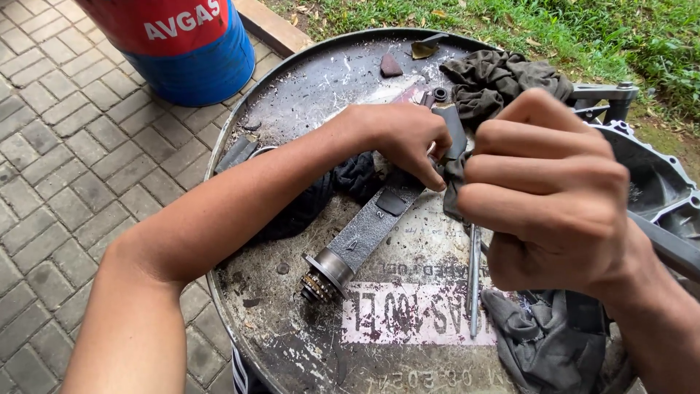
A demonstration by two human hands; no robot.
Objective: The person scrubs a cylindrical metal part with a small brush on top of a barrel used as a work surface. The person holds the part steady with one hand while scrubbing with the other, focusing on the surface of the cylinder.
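A long grey metal part, flat along its body with a round collar and a small brass gear at its lower end, lies slanted across the lid of an upturned steel drum. Its upper end runs up under the two hands. The left hand comes in from the left with its fingers curled down, pinching the upper end of the part together with a fold of grey rag. The right hand is just beside it, nearer the camera, closed into a loose fist around the same rag, knuckles up; its fingertips are hidden, so what lies inside the grip beyond cloth cannot be told.

The rag bunches up behind the hands toward the far rim of the drum. A second grey cloth lies below the right wrist. A thin steel rod lies upright in the view between the grey part and that cloth, apart from both hands. A dark cloth sits under the left forearm. A small reddish stone and a dry leaf rest near the far rim. A red and blue drum stands on the paving at upper left, and a grey cast housing shows at the right edge behind the right hand.
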